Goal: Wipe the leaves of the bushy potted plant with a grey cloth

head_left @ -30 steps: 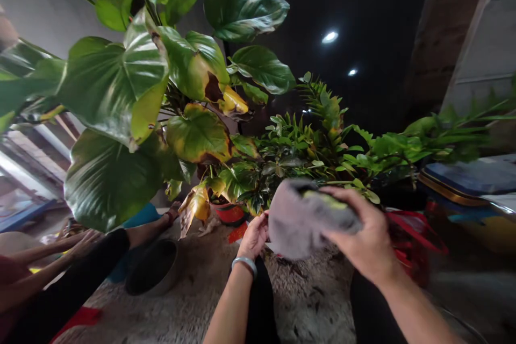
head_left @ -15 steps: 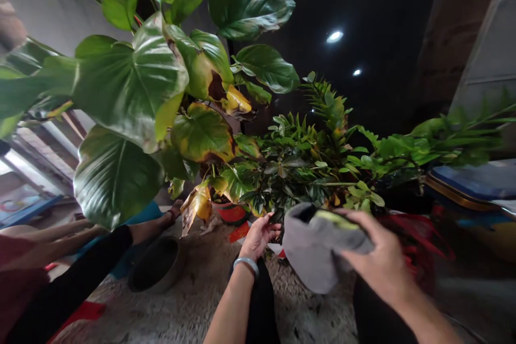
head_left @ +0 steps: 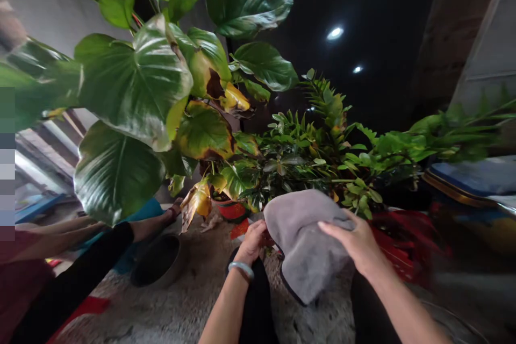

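Note:
A grey cloth (head_left: 306, 242) with a dark trimmed edge hangs spread out in front of me, below the small-leaved plants. My right hand (head_left: 355, 239) grips its right side, thumb lying across the grey face and the other fingers partly behind. At the cloth's left edge is my left hand (head_left: 252, 242), a pale bangle (head_left: 241, 270) on its wrist. Its fingers are curled together close by the cloth; what they pinch, if anything, is hidden. Dark green leaves (head_left: 278, 172) rise just beyond both hands.
Large-leaved plant (head_left: 121, 80) with yellowed, browned leaves overhangs the left. A reddish pot (head_left: 229, 209) and a dark basin (head_left: 157, 260) stand on the rough floor. Another person's leg (head_left: 92, 258) reaches in from the left. At right are a red bag (head_left: 397, 247) and a blue-topped box (head_left: 471, 177).
The grey cloth has been opened out and turned, its yellow-green patch now out of sight. My right hand has shifted slightly left; my left hand has moved slightly left and down.

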`<control>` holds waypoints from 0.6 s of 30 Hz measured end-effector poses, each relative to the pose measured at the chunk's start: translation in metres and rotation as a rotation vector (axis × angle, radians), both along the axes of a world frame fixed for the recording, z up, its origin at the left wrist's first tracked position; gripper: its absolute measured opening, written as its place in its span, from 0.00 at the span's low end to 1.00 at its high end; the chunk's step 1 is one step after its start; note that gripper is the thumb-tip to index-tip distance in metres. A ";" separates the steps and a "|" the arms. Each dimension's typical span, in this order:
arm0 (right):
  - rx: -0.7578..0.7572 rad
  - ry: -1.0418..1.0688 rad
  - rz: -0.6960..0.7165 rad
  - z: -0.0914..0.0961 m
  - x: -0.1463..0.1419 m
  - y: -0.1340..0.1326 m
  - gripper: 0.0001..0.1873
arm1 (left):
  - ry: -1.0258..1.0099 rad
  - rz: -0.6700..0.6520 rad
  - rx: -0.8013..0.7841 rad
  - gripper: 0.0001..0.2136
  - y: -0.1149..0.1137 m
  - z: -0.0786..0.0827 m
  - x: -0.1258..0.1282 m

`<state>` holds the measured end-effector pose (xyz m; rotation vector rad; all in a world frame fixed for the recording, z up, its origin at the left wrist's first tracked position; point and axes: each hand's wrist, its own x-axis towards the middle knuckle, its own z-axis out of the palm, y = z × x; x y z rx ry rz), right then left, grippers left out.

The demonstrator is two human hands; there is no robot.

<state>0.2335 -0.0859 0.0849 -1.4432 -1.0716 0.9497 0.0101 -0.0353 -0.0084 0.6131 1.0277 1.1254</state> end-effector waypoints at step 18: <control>0.399 -0.260 0.628 0.004 -0.027 -0.051 0.15 | -0.336 0.111 -0.021 0.12 -0.059 0.034 0.063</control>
